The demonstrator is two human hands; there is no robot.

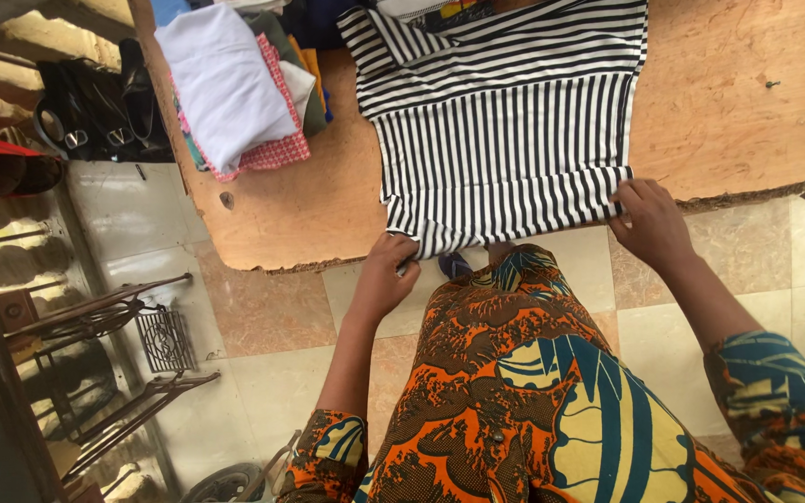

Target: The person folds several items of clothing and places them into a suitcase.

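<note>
Item one: we record a black-and-white striped garment (pixel 505 121) of soft knit, lying flat on the bench (pixel 729 112), a rough board of pale brown plywood with a ragged near edge. Its stripes run crosswise at the top and lengthwise lower down, and the near hem is turned back in a narrow fold along the bench edge.

Item two: our left hand (pixel 386 275) is at the garment's near left corner, its fingers (pixel 401 250) curled closed on the cloth where it overhangs the edge. Our right hand (pixel 652 222) lies on the folded hem at the right, fingers (pixel 628 197) bent and pressing the fold; we cannot tell whether they pinch it.

Item three: a stack of folded clothes (pixel 235 88) sits at the bench's far left, just beside the garment, with white cloth on top, pink check beneath, and edges of orange and green.

Item four: dark iron stands (pixel 114 354) rest on the glossy tiled floor (pixel 272 317) to the left.

Item five: we wear a printed dress (pixel 514 401) in orange, teal and cream.
</note>
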